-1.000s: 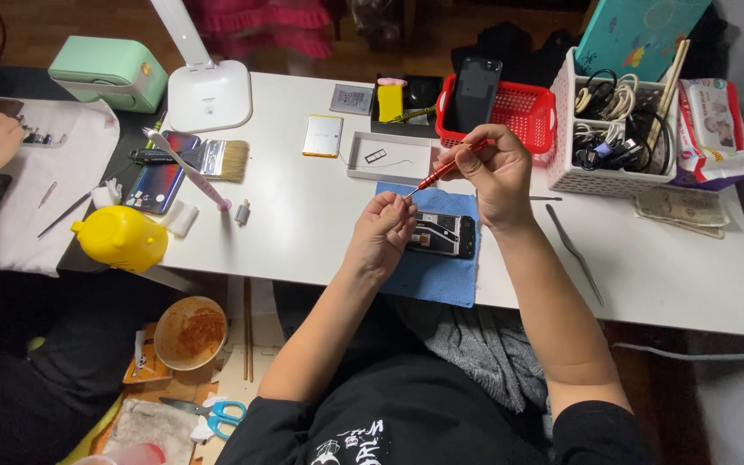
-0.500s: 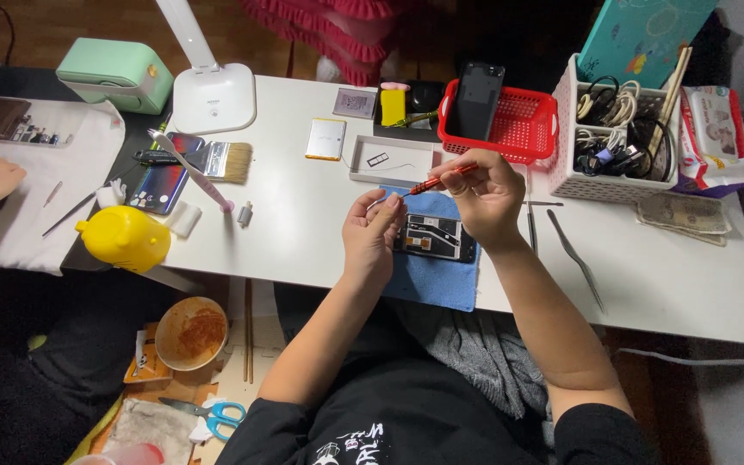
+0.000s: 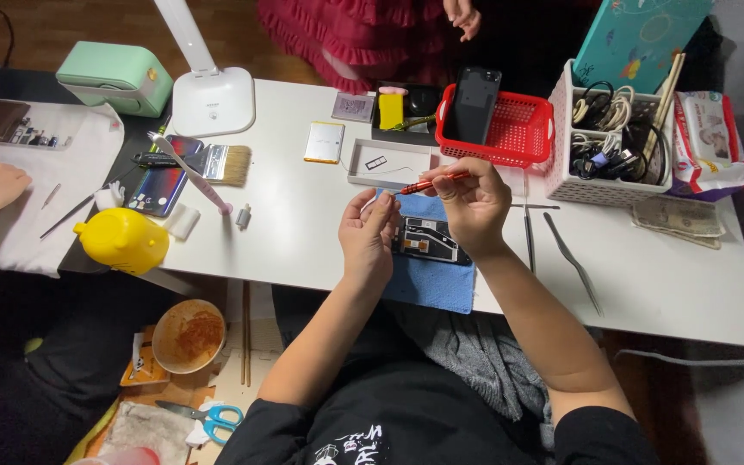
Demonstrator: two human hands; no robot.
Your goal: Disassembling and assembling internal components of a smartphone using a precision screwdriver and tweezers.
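Pinching a thin red screwdriver (image 3: 428, 183), the right hand (image 3: 474, 202) hovers over the opened phone (image 3: 428, 239), dark, on a blue cloth (image 3: 432, 284), at six o'clock of the red basket (image 3: 518, 129); left hand (image 3: 368, 232) fingertips pressed together.

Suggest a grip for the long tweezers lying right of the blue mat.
Probably pinch the tweezers around mid-length, coming straight down from above. They lie flat on the white table, slanting from upper left to lower right, with bare table on both long sides. The right hand, holding a red screwdriver, is nearest.
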